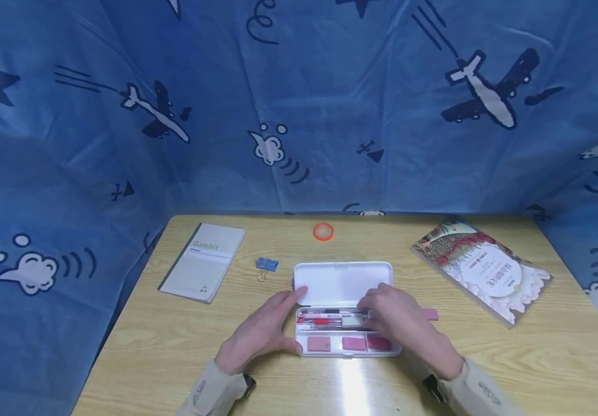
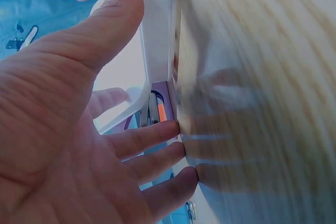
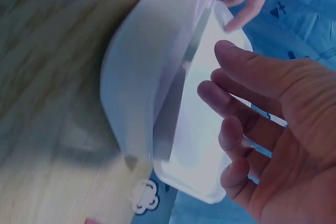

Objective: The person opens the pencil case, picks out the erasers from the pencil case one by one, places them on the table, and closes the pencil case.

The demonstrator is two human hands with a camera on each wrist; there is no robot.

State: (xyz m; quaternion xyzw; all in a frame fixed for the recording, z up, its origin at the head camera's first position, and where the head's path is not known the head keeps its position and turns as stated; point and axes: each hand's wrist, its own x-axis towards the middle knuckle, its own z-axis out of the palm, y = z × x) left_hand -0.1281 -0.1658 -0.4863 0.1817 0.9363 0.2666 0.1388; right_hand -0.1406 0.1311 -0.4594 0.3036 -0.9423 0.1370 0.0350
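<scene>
Partly hidden by right hand (image 1: 400, 316): pens (image 1: 325, 321), white case (image 1: 342, 282).

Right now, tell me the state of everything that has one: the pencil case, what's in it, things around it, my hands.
Pencil case: open
Lid: swung back
Pens: lying in the back section
Pink blocks: lying in the front section
Notebook: closed
Book: closed
Blue binder clip: lying down
Orange ring: lying flat
Left hand: spread, at the case's left end
Right hand: over the case's right end

notebook (image 1: 203, 263), tape roll (image 1: 323, 238) (orange), binder clip (image 1: 267, 264), book (image 1: 487, 273)
</scene>
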